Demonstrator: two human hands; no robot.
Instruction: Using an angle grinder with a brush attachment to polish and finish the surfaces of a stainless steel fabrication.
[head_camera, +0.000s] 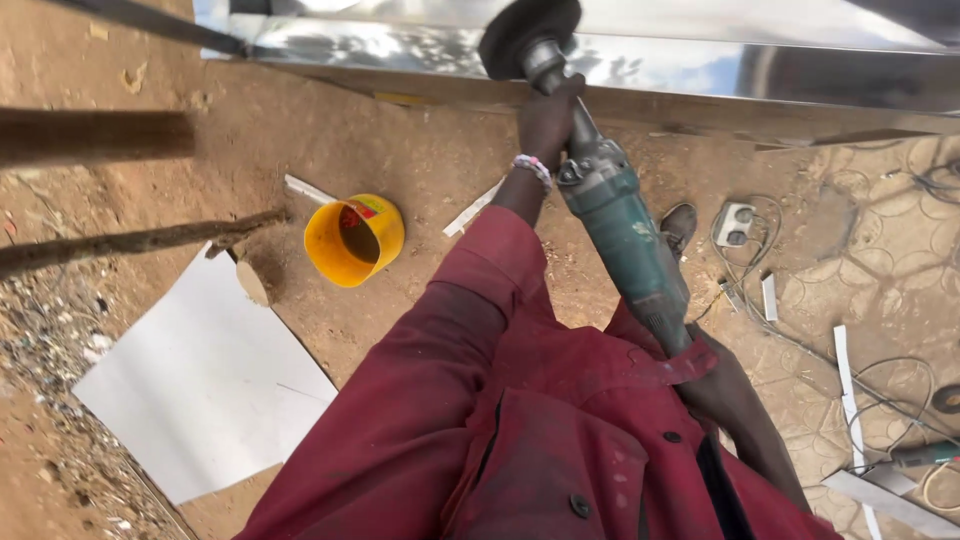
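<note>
I hold a green angle grinder (620, 225) in both hands, in front of my red work jacket. My left hand (547, 122), with a beaded bracelet at the wrist, grips the grinder's neck just behind the head. At the rear of the tool body, my right hand (722, 388) is closed around the handle. The dark round disc (526, 32) rests against the edge of a shiny, mirror-like metal sheet (700, 55) that runs across the top of the view.
On the dirt ground stand a yellow plastic bucket (352, 240) and a white flat sheet (205, 380) at the left. A socket box (735, 222), loose cables and metal strips (850, 400) lie at the right. A shoe (680, 226) shows under the grinder.
</note>
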